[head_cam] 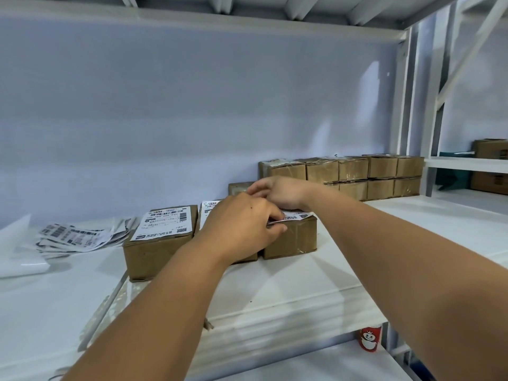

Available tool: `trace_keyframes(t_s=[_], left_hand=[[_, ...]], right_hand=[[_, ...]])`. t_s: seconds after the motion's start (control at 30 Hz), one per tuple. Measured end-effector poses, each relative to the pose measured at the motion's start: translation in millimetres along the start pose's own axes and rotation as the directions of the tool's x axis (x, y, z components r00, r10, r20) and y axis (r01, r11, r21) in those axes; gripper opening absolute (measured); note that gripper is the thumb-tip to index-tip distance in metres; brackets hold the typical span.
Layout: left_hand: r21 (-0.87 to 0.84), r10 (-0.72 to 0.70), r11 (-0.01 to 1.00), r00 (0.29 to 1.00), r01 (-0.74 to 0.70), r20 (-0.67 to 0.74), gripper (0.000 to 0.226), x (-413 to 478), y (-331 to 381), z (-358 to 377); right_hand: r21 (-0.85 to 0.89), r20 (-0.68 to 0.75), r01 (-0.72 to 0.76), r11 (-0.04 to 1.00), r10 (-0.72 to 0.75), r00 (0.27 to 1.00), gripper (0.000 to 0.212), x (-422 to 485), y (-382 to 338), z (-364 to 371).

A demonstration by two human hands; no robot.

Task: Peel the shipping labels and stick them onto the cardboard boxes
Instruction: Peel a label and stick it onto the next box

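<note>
Box [291, 239] well back from shelf [302, 301] edge at 6 o'clock; my left hand [242, 224] pinches label [298, 215] near edge, right hand [280, 193] seemingly presses it flat.

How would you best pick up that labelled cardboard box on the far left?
Probably from above, fingers on the front and back walls of the leftmost box. Its right wall sits close beside the neighbouring box, leaving little room there, and the label lies flat across its top.
</note>
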State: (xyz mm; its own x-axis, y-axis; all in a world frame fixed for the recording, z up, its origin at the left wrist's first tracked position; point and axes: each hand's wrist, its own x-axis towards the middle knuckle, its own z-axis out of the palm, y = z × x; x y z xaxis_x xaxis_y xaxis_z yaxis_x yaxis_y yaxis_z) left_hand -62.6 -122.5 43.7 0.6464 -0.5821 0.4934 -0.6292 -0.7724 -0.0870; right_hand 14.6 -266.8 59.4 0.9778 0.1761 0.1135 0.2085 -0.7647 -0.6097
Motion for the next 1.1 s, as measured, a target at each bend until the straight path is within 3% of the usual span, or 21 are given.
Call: trace_keyframes(t_s=[0.17,0.33,0.6,0.73,0.8,1.1], left_hand=[[-0.036,-0.019,0.999,1.0,0.019,0.004,0.029,0,-1,0],[-0.044,-0.056,0.997,0.998,0.056,-0.008,0.03,1,0,2],[-0.041,-0.064,0.997,0.998,0.063,-0.021,0.028,-2,1,0],[-0.007,-0.065,0.998,0.997,0.065,-0.028,0.031,-3,1,1],[0.007,-0.064,0.998,0.997,0.064,-0.048,0.031,-2,1,4],[0.148,-0.037,0.988,0.994,0.052,-0.108,0.049,1,-1,12]], right_hand=[[-0.102,-0.034,0.064,0.993,-0.068,0.997,0.048,-12,-2,3],[-0.04,-0.025,0.06,0.997,-0.061,0.998,0.028,-46,6,1],[0.17,-0.08,0.084,0.982,-0.071,0.994,0.041,-75,40,9],[0.345,-0.145,0.013,0.938,0.039,0.989,0.053,-76,47,15],[0.334,-0.197,-0.003,0.943,0.073,0.978,0.063,-77,48,16],[0.254,-0.287,0.048,0.966,0.028,0.958,0.049,-89,39,19]])
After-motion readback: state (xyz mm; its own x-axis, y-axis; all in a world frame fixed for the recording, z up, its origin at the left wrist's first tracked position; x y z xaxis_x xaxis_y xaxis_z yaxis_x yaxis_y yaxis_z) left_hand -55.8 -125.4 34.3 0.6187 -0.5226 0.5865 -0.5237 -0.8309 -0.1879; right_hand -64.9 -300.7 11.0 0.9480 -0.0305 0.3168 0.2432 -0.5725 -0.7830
